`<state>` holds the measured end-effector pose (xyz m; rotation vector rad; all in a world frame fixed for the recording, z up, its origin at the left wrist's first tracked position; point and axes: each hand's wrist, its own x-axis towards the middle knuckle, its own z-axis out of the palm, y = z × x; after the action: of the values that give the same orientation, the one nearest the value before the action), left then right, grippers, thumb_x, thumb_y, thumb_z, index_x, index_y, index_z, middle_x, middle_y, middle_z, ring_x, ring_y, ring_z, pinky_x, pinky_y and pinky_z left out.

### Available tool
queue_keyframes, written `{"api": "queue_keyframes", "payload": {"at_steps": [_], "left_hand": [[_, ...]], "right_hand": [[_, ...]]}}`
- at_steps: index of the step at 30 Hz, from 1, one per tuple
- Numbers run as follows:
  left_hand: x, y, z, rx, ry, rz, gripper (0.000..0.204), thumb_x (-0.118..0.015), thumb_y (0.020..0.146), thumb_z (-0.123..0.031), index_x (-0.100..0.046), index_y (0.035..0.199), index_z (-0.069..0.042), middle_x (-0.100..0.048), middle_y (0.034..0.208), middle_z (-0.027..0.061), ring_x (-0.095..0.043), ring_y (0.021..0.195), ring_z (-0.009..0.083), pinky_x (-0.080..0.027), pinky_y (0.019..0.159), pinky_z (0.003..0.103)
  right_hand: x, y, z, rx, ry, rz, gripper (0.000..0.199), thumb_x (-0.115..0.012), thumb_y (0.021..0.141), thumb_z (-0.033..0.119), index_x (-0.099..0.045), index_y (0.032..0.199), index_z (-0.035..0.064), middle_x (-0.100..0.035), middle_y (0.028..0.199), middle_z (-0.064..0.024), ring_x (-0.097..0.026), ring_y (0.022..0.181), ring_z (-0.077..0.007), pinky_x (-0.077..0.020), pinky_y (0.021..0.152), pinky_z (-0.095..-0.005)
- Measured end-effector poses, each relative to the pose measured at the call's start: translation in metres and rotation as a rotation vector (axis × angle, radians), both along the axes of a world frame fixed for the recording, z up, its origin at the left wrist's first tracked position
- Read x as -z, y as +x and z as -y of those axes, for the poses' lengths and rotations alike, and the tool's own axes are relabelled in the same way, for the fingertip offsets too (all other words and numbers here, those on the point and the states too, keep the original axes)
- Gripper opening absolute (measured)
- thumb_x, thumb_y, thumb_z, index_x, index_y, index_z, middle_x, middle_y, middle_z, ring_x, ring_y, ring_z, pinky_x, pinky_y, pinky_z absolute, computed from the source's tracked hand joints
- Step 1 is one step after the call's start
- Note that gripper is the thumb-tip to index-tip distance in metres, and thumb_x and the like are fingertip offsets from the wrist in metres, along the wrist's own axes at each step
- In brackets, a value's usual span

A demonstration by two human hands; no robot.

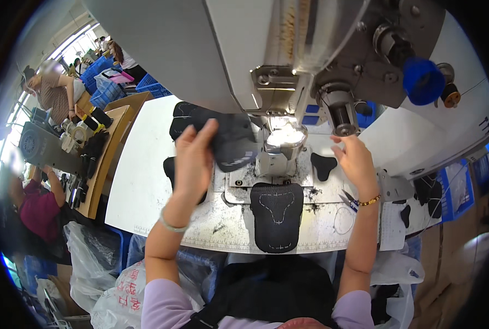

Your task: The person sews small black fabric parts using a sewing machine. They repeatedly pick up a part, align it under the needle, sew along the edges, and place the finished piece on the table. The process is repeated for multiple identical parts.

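Observation:
My left hand [194, 159] is raised over the sewing table and grips a dark grey fabric piece [233, 142] with small white markings, held just left of the machine's lit needle area [284, 137]. My right hand [355, 160] hovers to the right of the needle, fingers slightly spread, holding nothing I can see, near a small black cut piece [322, 165]. A larger black shield-shaped piece [277, 215] with white stitched outlines lies flat on the table in front of me. A stack of black pieces [187, 118] sits behind my left hand.
The white sewing machine head [266, 49] fills the top, with a blue knob [423, 81] at right. Small scissors [347, 200] lie by my right wrist. More black pieces [428, 192] lie at far right. Other people work at benches [104, 159] on the left. Plastic bags [115, 285] sit below.

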<state>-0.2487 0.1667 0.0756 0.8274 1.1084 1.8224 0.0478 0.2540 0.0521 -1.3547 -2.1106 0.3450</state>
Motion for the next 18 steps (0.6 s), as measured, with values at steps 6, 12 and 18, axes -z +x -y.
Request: {"api": "queue_keyframes", "payload": {"at_steps": [6,12,18], "left_hand": [[0.028,-0.086,0.052,-0.142,-0.232,-0.306,0.029,-0.062,0.087,-0.014,-0.059,0.105,0.008,-0.066,0.091,0.0117,-0.065,0.078,0.0157,-0.052,0.071,0.024],[0.050,-0.075,0.066,-0.706,-0.752,-1.436,0.047,-0.074,0.076,-0.028,-0.053,0.103,0.005,-0.058,0.077,0.0096,-0.057,0.069,0.0225,-0.046,0.062,0.034],[0.031,0.014,0.063,0.008,0.161,-1.466,0.043,-0.073,0.074,-0.014,-0.056,0.111,-0.003,-0.055,0.105,0.0125,-0.051,0.097,0.0291,-0.043,0.084,0.036]], "right_hand": [[0.032,0.008,0.007,-0.080,-0.108,0.112,0.026,-0.066,0.079,0.013,-0.062,0.103,0.0031,-0.053,0.102,-0.0089,-0.057,0.094,-0.0292,-0.0465,0.080,-0.0379],[0.032,0.004,0.008,-0.082,-0.046,0.124,0.026,-0.067,0.076,0.012,-0.055,0.098,0.0049,-0.051,0.100,-0.0092,-0.056,0.092,-0.0304,-0.0465,0.077,-0.0399],[0.035,-0.001,0.013,-0.025,-0.050,0.099,0.025,-0.065,0.077,0.008,-0.050,0.097,0.0060,-0.056,0.087,-0.0099,-0.059,0.079,-0.0305,-0.0467,0.070,-0.0384]]}}
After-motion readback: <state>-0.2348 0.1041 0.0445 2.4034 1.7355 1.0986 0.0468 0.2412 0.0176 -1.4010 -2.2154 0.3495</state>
